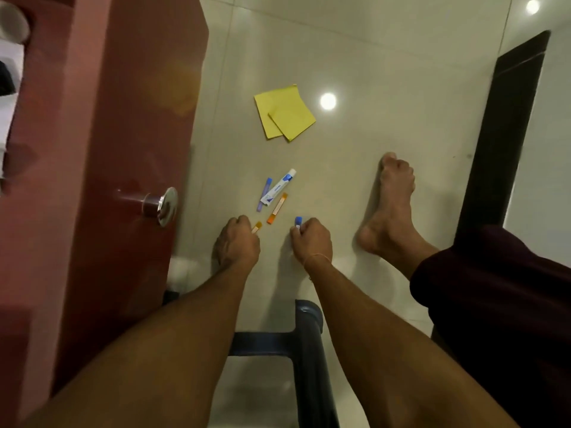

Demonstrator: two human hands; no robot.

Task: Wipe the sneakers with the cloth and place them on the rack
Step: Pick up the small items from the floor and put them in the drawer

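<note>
Stool frame (306, 338) nearest, dark blue, at lower edge. Pinched in left hand (238, 242): orange-tipped strip (256, 227); in right hand (312, 239): blue-tipped strip (298, 222), both low over tiled floor (355, 149). Beyond, lying together: orange strip (277, 208), purple strip (264, 194), white tube (279, 186). Farthest, yellow folded sheets (284, 112), possibly the cloth, flat on floor.

Both forearms (197, 329) are bare right down to the left hand (238, 244) and right hand (312, 240). A thin light thread (318, 257) is tied round the right wrist. Dark maroon cloth (494, 291), perhaps shorts or loose trousers in this dim view, covers the right leg above the shin; the foot (394, 199) is bare.
</note>
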